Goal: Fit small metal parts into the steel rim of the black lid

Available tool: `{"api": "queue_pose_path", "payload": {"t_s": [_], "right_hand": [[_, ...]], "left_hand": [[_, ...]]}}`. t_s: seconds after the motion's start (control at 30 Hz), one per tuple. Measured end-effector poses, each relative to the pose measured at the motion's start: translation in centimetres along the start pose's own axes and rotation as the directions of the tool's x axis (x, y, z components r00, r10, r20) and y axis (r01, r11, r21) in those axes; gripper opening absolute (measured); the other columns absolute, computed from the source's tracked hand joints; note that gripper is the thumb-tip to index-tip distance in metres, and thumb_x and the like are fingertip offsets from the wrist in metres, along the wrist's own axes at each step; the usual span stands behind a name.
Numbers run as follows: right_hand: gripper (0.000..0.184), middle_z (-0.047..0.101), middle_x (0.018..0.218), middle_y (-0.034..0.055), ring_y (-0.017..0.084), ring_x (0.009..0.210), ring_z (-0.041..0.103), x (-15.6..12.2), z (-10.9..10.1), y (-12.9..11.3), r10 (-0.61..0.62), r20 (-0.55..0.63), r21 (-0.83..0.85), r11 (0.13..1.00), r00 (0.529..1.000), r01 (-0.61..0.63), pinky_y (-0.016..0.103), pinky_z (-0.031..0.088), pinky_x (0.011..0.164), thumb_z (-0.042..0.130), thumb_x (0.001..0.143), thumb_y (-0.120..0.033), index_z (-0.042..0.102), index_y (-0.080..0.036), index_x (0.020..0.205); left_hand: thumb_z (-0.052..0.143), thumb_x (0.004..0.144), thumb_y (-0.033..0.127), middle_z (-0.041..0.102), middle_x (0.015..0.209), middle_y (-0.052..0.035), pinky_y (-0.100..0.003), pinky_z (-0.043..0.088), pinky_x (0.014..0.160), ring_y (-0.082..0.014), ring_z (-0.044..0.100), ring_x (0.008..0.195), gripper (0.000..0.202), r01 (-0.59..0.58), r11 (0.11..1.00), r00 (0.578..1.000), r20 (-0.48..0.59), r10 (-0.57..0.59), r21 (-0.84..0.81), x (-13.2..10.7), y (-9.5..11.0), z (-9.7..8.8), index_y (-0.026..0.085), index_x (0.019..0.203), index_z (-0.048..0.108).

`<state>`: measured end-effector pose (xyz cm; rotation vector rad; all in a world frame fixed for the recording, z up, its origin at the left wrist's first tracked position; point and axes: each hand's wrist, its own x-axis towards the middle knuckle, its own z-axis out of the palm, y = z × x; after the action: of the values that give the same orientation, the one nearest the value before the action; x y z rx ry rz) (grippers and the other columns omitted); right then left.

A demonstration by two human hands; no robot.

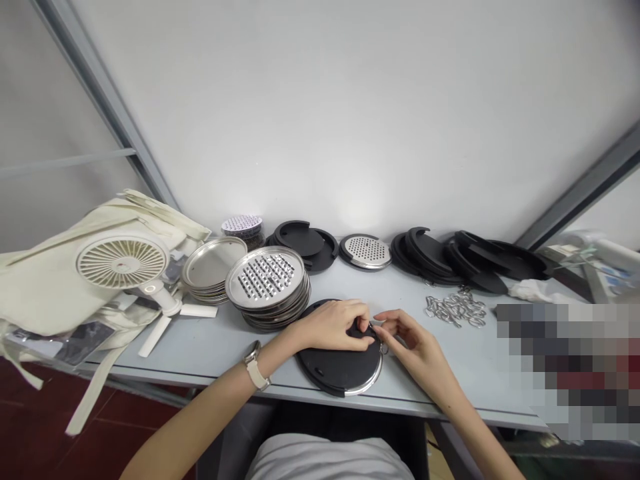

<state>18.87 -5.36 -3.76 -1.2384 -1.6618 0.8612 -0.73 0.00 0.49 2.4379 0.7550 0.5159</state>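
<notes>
A round black disc with a metal rim (340, 367) lies on the grey table (210, 347) in front of me. My left hand (334, 325) rests on its far edge, fingers curled and pressing on it. My right hand (411, 337) pinches a small metal ring (384, 348) at the disc's right edge, fingertips meeting those of the left hand.
A stack of metal grater discs (267, 283) and a stack of plain metal plates (213, 267) sit left of the disc. Black rings (450, 257) and another grater disc (366, 251) line the wall. A pile of metal rings (456, 308) lies right. A white fan (125, 263) rests on cloth bags.
</notes>
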Motion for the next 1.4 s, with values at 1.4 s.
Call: {"api": "queue_pose_path", "payload": {"t_s": [1.4], "right_hand": [[0.019,0.039,0.062,-0.0068,0.012,0.056,0.038,-0.37,-0.40,-0.54,0.002,0.182,-0.025,1.000,0.983,0.003,0.022,0.034,0.055,0.052,0.092,-0.041,0.049,-0.021,0.092]], "left_hand": [[0.066,0.072,0.025,0.053,0.078,0.0037,-0.021,0.034,0.058,-0.0099,0.047,0.064,0.019,-0.002,1.000,1.000,0.031,0.002,0.006,0.05,0.25,-0.22,0.019,0.080,0.049]]}}
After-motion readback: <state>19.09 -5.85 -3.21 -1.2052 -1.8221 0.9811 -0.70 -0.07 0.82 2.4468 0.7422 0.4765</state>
